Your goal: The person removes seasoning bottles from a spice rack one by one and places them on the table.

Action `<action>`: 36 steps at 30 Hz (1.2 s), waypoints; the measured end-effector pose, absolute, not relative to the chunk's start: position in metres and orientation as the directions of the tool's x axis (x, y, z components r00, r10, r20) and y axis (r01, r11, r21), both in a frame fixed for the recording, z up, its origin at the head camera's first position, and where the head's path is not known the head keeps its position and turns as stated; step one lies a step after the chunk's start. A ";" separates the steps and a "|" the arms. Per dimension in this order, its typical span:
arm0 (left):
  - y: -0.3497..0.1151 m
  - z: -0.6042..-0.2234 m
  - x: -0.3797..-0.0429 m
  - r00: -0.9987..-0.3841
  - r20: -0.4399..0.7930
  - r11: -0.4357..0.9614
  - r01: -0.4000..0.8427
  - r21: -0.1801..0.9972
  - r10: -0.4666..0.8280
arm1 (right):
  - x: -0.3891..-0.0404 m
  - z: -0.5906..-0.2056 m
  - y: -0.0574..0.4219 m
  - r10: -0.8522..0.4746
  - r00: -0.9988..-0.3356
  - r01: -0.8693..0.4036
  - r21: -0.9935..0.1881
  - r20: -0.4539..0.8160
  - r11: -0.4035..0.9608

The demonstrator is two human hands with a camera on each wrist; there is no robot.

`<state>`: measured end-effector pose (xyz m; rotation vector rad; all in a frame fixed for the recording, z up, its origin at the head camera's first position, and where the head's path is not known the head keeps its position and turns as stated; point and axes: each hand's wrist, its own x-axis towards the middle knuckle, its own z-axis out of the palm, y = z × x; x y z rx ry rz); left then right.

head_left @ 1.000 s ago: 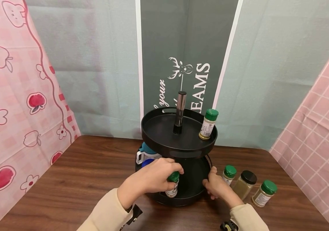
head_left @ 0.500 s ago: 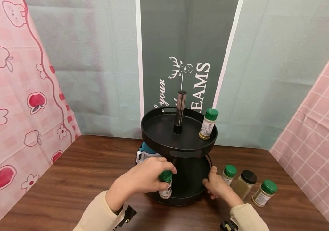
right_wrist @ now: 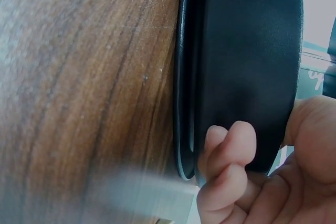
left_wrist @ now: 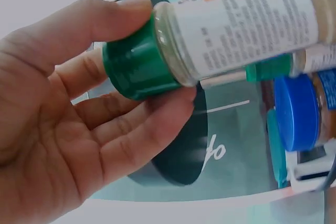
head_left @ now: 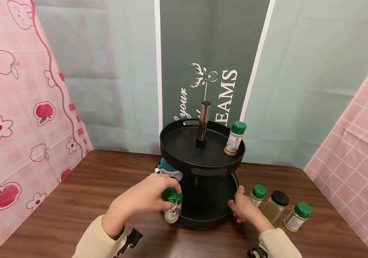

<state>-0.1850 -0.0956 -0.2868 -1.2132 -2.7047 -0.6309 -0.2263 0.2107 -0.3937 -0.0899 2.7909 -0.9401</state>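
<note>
My left hand [head_left: 140,195] pinches a spice jar [head_left: 171,214] by its green lid [left_wrist: 139,66], thumb on one side and fingers on the other. The jar is at the front left of the lower tier of a black two-tier turntable [head_left: 200,224]; whether its base touches the tier cannot be told. Just behind it shows another green-lidded jar [head_left: 179,204]. My right hand [head_left: 246,208] grips the lower tier's rim [right_wrist: 252,61] at the right, thumb over the edge and fingers curled against the outer wall.
A green-lidded jar [head_left: 234,139] stands on the upper tier, right of the post [head_left: 204,123]. A blue-lidded jar [left_wrist: 296,111] and a white container [head_left: 171,173] are on the lower tier. Right of the turntable stand a black-lidded jar [head_left: 275,208] and two green-lidded jars [head_left: 297,216].
My left hand has moved left with the spice jar along the front of the lower tier. Another green-lidded jar has come into sight behind it. My right hand stays at the rim.
</note>
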 end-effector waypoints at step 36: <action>-0.168 -0.328 -0.216 -0.807 0.280 0.731 0.590 0.343 0.520 | -0.228 -0.394 0.210 -0.103 -0.981 0.017 -0.604 -0.164 0.797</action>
